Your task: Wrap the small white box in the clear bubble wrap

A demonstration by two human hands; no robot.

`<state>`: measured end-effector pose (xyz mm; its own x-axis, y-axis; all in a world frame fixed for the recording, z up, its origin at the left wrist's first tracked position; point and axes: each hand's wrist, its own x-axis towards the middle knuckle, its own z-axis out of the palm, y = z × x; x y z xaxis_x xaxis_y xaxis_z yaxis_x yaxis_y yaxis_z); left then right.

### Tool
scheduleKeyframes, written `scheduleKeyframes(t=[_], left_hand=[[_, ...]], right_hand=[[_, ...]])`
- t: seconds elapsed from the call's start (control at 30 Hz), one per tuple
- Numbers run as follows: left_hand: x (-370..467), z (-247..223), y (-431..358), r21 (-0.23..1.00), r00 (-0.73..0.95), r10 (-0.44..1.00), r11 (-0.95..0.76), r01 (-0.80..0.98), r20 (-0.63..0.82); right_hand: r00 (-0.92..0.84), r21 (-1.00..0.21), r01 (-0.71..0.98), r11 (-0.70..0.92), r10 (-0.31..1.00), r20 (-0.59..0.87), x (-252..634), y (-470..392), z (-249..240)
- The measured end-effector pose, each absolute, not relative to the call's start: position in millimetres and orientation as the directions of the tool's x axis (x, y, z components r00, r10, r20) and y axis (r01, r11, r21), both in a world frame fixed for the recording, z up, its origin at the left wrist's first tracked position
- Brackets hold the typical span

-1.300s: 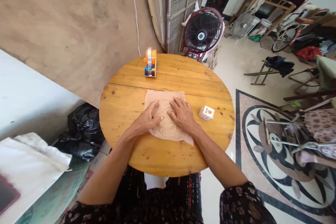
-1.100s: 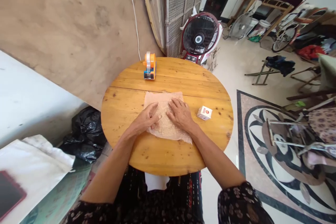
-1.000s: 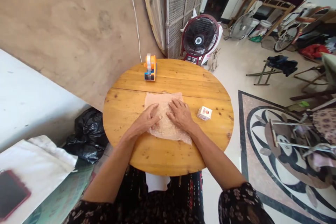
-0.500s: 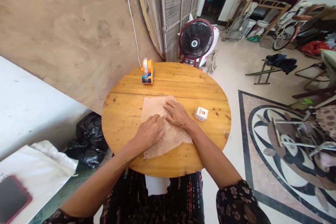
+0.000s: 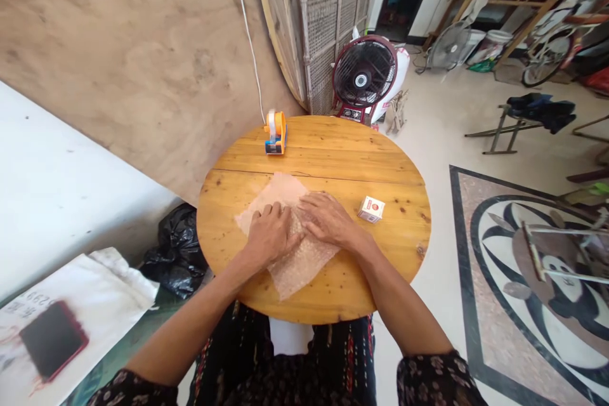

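A sheet of pinkish bubble wrap (image 5: 295, 264) lies on the round wooden table (image 5: 333, 158), turned so one corner points toward me. My left hand (image 5: 271, 233) rests flat on its middle, fingers apart. My right hand (image 5: 326, 217) lies flat on the sheet's right part, fingers pointing left. Neither hand grips anything. A small white box with a red mark (image 5: 372, 209) sits on the table to the right of my right hand.
An orange and blue tape dispenser (image 5: 276, 133) stands at the table's far left edge. A floor fan (image 5: 364, 76) is behind the table. A black bag (image 5: 178, 254) lies on the floor at the left, and a dark phone (image 5: 52, 349) lies on white cloth.
The bubble wrap has turned counterclockwise under my hands, so a corner now points toward me. My left hand slid nearer and to the left; my right hand stayed on the sheet.
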<state>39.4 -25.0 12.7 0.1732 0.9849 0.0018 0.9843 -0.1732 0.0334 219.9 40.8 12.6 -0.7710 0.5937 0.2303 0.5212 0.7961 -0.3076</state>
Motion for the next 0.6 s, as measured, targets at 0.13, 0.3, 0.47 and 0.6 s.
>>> scheduleKeyframes(t=[0.13,0.3,0.47,0.6], left_hand=[[35.8,22.7,-21.3,-0.049,0.112,0.993,-0.114,0.992,-0.047],[29.7,30.0,-18.9,-0.08,0.12,0.989,-0.127,0.989,-0.083],[35.1,30.0,-15.8,-0.001,0.282,0.959,-0.282,0.959,-0.006],[28.9,14.9,-6.7,0.099,0.402,0.914,-0.395,0.913,-0.064]], right_hand=[[-0.809,-0.181,0.532,0.827,0.56,0.181,217.5,33.5,17.9],[-0.678,-0.084,0.703,0.707,0.7,0.224,226.2,40.6,9.7],[-0.652,-0.068,0.728,0.682,0.719,0.24,226.4,45.2,2.4],[-0.639,-0.075,0.741,0.667,0.735,0.227,224.0,47.2,-3.2]])
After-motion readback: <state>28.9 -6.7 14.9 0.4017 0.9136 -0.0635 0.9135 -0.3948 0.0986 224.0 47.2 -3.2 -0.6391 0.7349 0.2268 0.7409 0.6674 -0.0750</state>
